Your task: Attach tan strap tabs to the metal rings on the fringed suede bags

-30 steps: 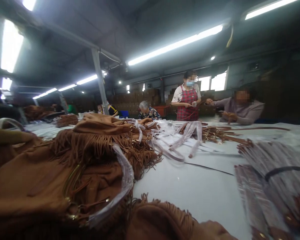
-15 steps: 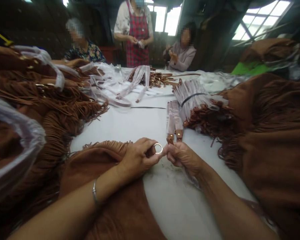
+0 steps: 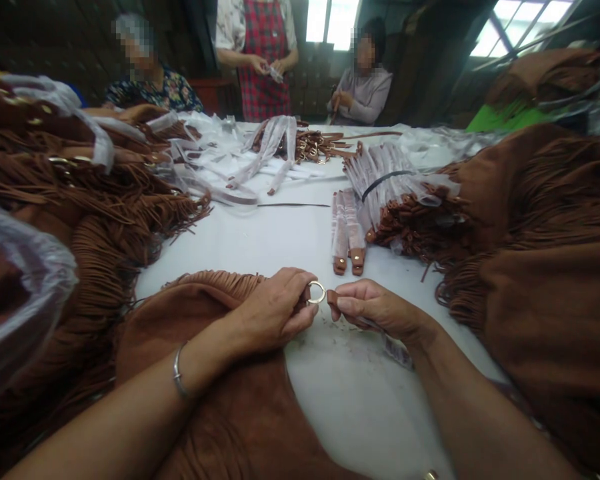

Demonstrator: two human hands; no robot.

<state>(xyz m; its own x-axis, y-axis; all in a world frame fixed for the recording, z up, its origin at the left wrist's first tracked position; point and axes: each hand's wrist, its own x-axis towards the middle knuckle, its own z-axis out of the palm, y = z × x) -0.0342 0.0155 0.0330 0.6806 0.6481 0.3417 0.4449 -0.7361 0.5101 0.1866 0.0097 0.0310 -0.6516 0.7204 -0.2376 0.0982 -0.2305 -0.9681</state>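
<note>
Leather strap end (image 3: 333,301): shifted off the metal ring (image 3: 323,293) since half a second ago; a narrow gap now parts them, above the white table (image 3: 250,240).
Left hand (image 3: 270,310): thumb and fingers gripping the ring by its left side, over a brown suede bag (image 3: 180,340).
Right hand (image 3: 380,308): thumb and fingers pinching the strap end, its loop facing the ring; plastic wrap (image 3: 397,350) hangs below the wrist.
Wrapped straps (image 3: 347,230): two, side by side just beyond the hands.
Strap bundle (image 3: 395,180): beside them, bound with a black band (image 3: 387,181).
Fringed bags: heaped at left (image 3: 95,267) and right (image 3: 555,300).
Far side: three co-workers, the middle one in a red plaid apron (image 3: 265,60).
</note>
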